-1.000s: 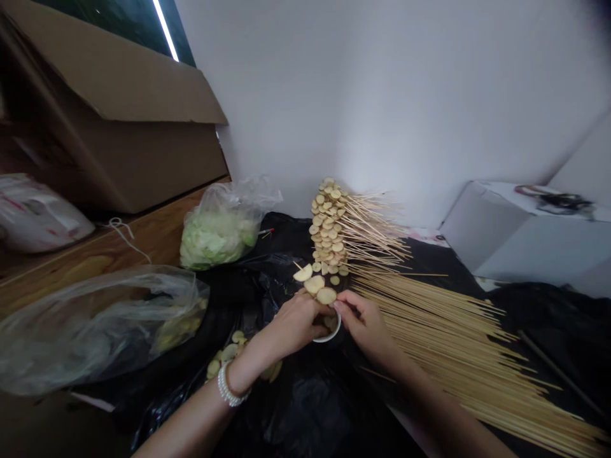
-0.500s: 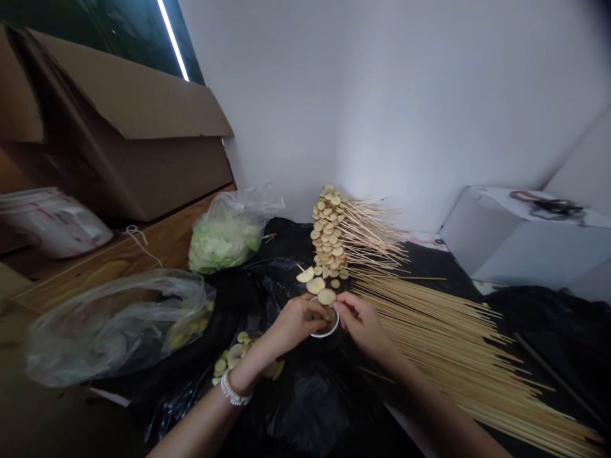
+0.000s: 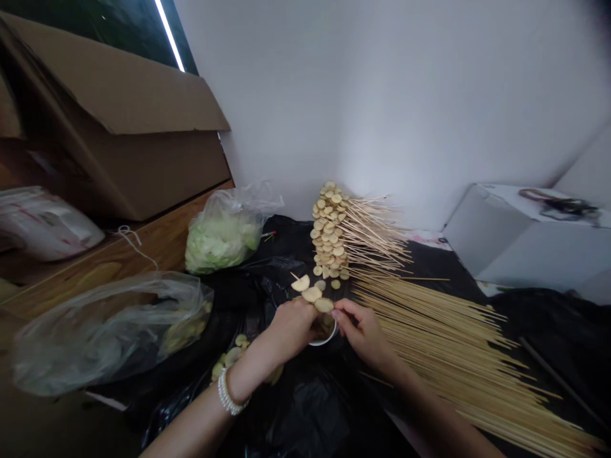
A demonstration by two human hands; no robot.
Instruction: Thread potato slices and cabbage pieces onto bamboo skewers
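My left hand and my right hand meet over a small white cup on black plastic sheeting. Between them runs a thin skewer with three pale potato slices on it, its tip pointing up and left. My right hand pinches the skewer just behind the last slice. My left hand's fingers are curled at the slices above the cup. A white bead bracelet circles my left wrist. Loose slices lie below my left forearm.
A stack of finished potato skewers rests against the white wall. A long bed of bare bamboo sticks spreads to the right. Left are a bag of green leaves, a clear plastic bag and a cardboard box. A white box stands at right.
The hands and the skewer stay at the cup, with the slices sitting slightly lower and closer to my fingers. The camera view has shifted a little.
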